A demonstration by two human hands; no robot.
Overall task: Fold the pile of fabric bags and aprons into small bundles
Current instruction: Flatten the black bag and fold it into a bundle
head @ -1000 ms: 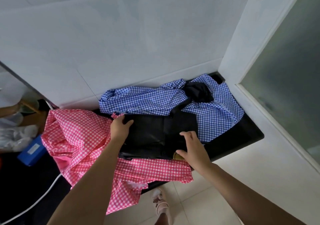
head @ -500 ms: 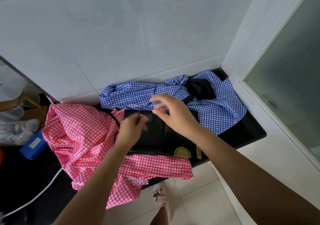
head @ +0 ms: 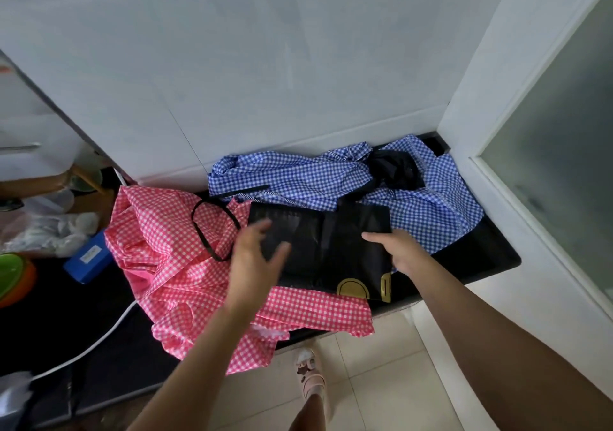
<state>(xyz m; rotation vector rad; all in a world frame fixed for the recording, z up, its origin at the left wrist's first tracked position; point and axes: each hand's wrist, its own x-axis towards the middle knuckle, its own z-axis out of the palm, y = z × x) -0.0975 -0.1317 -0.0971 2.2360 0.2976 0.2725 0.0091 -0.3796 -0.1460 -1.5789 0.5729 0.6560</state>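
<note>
Both hands have moved apart over the folded black bag.

On the dark tabletop (head: 481, 258), the pink checked apron (head: 172, 264) hangs over the near left edge and the blue checked apron (head: 292, 178) is heaped along the back edge. The black bag (head: 331, 251) lies flat between them. Half a second ago both hands met at its far edge. Now the left hand (head: 255, 258), blurred, hovers over its left half with fingers spread wide. The right hand (head: 401, 248) rests on its right edge, fingers stretched out.
</note>
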